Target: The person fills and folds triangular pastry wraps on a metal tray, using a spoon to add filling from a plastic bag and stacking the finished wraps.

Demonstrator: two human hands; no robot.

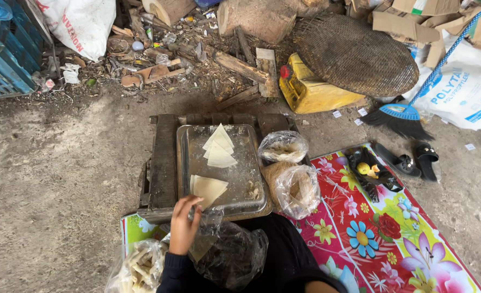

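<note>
Metal tray (183, 163) sits on a low wooden stand (163, 163), just beyond my left hand (184, 225). From the head view, that hand's fingers (189, 205) curl loosely near the edge of a pale folded wrapper (208, 189) lying on the tray; whether they pinch it I cannot tell. Further off, a stack of triangular wrappers (219, 146) rests on the tray. Below my hand lies a crumpled clear plastic bag (235, 255), and beside my wrist a bag of pale strips (140, 268). My right hand is out of sight.
</note>
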